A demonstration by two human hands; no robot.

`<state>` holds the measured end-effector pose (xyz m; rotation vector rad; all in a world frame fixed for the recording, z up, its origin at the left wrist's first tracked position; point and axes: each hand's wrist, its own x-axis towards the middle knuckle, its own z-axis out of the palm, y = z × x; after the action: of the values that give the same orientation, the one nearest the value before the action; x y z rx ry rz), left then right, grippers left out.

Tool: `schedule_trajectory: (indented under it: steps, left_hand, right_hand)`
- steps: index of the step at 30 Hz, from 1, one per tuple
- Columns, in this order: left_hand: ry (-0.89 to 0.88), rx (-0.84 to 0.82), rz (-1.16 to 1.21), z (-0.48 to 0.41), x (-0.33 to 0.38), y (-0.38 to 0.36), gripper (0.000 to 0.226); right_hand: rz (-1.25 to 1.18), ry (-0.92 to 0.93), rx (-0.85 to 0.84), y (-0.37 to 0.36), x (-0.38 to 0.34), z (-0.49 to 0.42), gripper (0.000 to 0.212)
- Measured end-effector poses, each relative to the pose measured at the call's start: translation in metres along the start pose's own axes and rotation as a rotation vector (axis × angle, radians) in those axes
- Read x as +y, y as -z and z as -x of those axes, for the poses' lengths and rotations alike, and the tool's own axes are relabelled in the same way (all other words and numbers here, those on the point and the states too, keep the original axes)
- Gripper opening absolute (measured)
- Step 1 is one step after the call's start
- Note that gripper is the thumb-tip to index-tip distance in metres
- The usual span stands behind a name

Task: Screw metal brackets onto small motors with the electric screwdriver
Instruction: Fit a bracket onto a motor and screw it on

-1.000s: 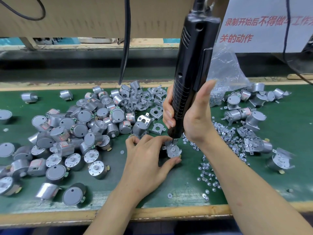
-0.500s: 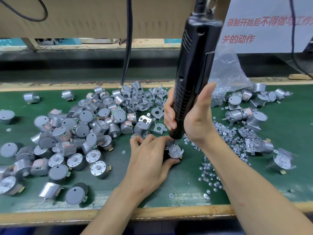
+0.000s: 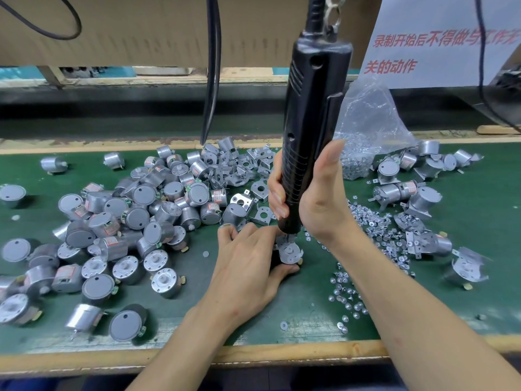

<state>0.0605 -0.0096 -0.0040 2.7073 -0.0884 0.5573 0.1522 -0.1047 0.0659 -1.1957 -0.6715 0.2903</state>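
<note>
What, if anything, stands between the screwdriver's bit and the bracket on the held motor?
Nothing visible: the electric screwdriver has its bit on the bracket; the left hand grips the motor beside it.

A single wide-angle camera worn on the person's head looks forward and down, close above the green surface (image 3: 307, 306), its near edge at bottom.
</note>
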Motion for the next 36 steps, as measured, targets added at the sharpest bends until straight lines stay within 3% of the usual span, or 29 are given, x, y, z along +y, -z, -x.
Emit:
schedule_trajectory:
  steps: [7, 13, 19, 28, 36]
  left_hand:
    - [-0.001, 0.027, 0.020, 0.001, 0.000, -0.001, 0.035]
    - [0.000, -0.001, 0.030, 0.003, 0.001, -0.002, 0.044]
    - [0.012, -0.019, -0.003, 0.006, 0.001, -0.002, 0.047]
    - [-0.002, 0.004, 0.010, 0.006, 0.000, -0.002, 0.046]
    - [-0.006, -0.030, 0.001, 0.007, -0.001, -0.003, 0.046]
  right_hand:
    - [0.003, 0.072, 0.019, -0.003, -0.001, 0.002, 0.076]
    - [-0.168, 0.062, -0.144, 0.015, -0.009, 0.001, 0.077]
    - [-0.021, -0.017, -0.100, 0.028, -0.010, -0.002, 0.076]
    - [-0.041, -0.052, -0.073, 0.031, 0.001, 0.004, 0.074]
    - [0.023, -0.060, -0.050, 0.029, 0.007, 0.005, 0.085]
